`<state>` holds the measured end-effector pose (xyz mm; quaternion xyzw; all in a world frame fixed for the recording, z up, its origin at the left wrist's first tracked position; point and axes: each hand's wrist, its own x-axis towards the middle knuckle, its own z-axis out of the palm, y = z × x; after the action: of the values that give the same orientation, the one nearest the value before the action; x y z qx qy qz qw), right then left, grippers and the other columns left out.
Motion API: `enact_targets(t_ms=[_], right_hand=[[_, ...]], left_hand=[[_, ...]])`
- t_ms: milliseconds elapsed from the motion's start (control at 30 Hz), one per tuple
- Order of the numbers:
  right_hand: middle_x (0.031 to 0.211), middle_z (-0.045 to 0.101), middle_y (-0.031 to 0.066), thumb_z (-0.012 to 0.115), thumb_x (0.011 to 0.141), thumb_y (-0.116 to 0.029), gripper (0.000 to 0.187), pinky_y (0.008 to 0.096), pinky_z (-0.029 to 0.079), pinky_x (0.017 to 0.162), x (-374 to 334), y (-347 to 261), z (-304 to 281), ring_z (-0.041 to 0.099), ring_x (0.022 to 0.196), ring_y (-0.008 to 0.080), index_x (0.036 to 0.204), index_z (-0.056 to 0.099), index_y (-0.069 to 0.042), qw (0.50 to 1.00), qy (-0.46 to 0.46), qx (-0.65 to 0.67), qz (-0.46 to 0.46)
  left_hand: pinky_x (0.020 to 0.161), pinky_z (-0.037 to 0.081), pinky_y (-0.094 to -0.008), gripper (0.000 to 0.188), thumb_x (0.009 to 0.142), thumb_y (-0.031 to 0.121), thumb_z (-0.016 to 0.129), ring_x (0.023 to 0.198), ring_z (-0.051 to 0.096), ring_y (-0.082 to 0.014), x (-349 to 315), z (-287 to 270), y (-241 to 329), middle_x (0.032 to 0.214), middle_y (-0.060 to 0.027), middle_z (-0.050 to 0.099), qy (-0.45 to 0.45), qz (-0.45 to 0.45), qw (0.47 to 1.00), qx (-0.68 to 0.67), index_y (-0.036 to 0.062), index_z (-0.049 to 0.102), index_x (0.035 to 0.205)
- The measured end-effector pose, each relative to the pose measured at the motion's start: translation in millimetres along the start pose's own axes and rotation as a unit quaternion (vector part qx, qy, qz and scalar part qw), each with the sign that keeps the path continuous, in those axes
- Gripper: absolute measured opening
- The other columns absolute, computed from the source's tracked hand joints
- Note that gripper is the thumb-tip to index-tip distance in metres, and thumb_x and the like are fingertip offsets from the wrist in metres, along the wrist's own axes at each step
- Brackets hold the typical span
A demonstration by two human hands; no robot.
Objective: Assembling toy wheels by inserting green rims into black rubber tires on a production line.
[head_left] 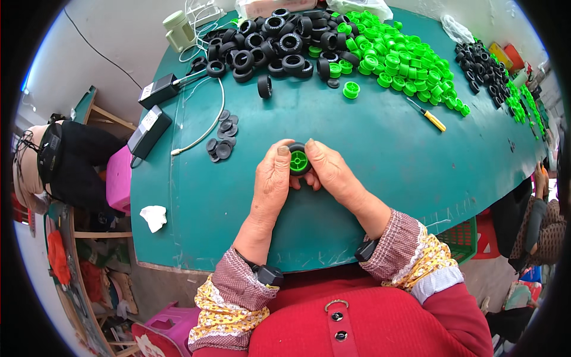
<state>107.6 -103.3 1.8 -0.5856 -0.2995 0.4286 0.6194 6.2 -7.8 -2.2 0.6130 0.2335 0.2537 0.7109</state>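
Between my two hands, above the middle of the green tabletop, is a toy wheel made of a green spoked hub inside a black tyre. My left hand grips its left side, with the thumb on the tyre's rim. My right hand presses from the right, its thumb near the top of the tyre. Some fingertips show beneath the wheel; the rest are hidden behind it. Beyond my hands lie a heap of black tyres and a heap of green hubs. One hub and one tyre lie apart from them.
Black discs lie left of my hands, near two black power adapters and a white cable. A yellow-handled screwdriver rests at the right. Crumpled white paper lies near the left edge. Another person sits at far right.
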Motion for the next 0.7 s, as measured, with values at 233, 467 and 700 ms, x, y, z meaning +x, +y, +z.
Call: enact_targets(t_ms=[233, 467, 700], right_hand=[[0.063, 0.057, 0.0154, 0.036, 0.092, -0.039, 0.043, 0.0352, 0.044, 0.054, 0, 9, 13, 0.057, 0.058, 0.0274, 0.075, 0.049, -0.001, 0.967, 0.114, -0.174, -0.149], [0.058, 0.055, 0.0167, 0.041, 0.092, -0.029, 0.033, 0.0367, 0.044, 0.046, -3, 11, 14, 0.055, 0.050, 0.0345, 0.072, 0.045, -0.003, 0.911, 0.164, -0.284, -0.248], [0.050, 0.051, 0.0052, 0.036, 0.093, -0.035, 0.038, 0.0291, 0.039, 0.039, 10, 17, 18, 0.052, 0.043, 0.0166, 0.074, 0.047, -0.004, 0.983, 0.095, -0.050, -0.150]], left_hand=[[0.043, 0.037, -0.0200, 0.039, 0.093, 0.035, 0.039, 0.049, 0.046, -0.0066, -3, 3, -2, 0.065, -0.0009, 0.053, 0.024, 0.063, 0.991, 0.114, 0.0003, 0.055, 0.091], [0.039, 0.035, -0.0193, 0.038, 0.092, 0.036, 0.038, 0.047, 0.048, -0.0072, -2, -1, 3, 0.062, -0.0022, 0.052, -0.030, -0.009, 0.999, 0.011, 0.0025, 0.054, 0.087], [0.045, 0.040, -0.0194, 0.039, 0.091, 0.037, 0.041, 0.051, 0.051, -0.0103, 3, -7, -4, 0.067, -0.0052, 0.056, -0.049, -0.085, 0.990, -0.104, 0.0007, 0.053, 0.095]])
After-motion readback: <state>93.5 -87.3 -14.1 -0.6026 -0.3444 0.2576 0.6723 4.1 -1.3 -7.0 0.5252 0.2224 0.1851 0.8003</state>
